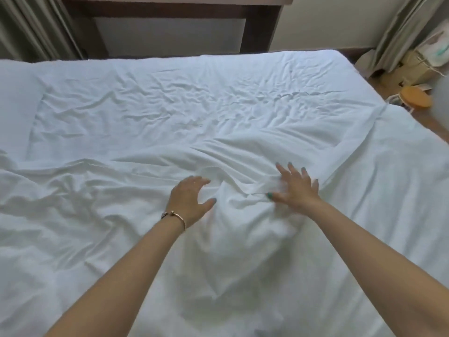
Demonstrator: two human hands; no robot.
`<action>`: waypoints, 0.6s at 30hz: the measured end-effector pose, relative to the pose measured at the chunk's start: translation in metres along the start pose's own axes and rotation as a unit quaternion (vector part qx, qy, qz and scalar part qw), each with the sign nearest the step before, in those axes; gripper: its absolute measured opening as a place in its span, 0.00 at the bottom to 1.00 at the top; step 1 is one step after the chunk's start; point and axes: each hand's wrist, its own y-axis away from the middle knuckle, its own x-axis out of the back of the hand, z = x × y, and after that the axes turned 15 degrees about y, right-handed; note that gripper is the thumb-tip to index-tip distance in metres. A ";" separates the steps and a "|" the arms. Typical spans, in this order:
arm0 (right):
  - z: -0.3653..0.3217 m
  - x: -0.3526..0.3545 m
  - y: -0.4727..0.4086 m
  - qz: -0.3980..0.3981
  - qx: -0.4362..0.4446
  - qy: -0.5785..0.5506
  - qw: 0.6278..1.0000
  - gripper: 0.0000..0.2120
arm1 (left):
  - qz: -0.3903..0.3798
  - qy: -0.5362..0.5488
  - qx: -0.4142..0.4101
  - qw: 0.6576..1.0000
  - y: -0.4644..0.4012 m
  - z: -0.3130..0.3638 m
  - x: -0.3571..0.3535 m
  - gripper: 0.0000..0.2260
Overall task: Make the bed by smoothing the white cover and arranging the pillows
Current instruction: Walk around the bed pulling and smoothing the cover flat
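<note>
Progress, judged: early; white cover (170, 113) spread over the bed but creased throughout, one pillow (17, 98) at far left edge, not yet arranged. Left hand (188, 203) loosely spread, grip empty, on a bunched ridge mid-bed; right hand (295, 188) flat, fingers splayed, pressing a fold, holding nothing. Surroundings: curtain (31, 27) left, dark wooden table (170, 8) behind, orange-lidded jar (414, 97) on floor right.

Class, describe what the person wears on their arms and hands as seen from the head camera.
Both forearms are bare, with no sleeves in view. The left hand has a thin rose-gold bangle at the wrist. The right hand wears nothing at the wrist that shows. The nails on both hands are painted teal.
</note>
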 end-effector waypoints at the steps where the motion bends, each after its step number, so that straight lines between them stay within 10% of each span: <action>1: 0.021 -0.002 -0.013 -0.011 0.027 0.015 0.999 0.47 | -0.032 -0.026 0.003 0.999 -0.019 0.016 -0.018 0.32; 4: 0.074 -0.016 -0.037 -0.053 0.118 0.114 0.985 0.49 | -0.153 -0.183 0.020 0.971 -0.057 0.037 -0.058 0.45; 7: 0.097 -0.027 -0.046 0.018 0.164 0.153 0.974 0.21 | -0.228 -0.332 0.019 0.915 -0.067 0.041 -0.084 0.29; 9: 0.095 -0.004 -0.071 0.118 0.147 0.105 0.976 0.14 | -0.161 -0.324 0.033 0.932 -0.078 0.042 -0.066 0.13; 13: 0.054 0.048 -0.134 0.303 0.205 0.088 0.926 0.15 | 0.173 -0.162 0.169 0.957 -0.110 0.033 0.022 0.11; 18: 0.010 -0.015 -0.170 0.184 0.011 -0.029 0.983 0.11 | 0.170 -0.298 0.237 0.909 -0.103 -0.002 -0.023 0.16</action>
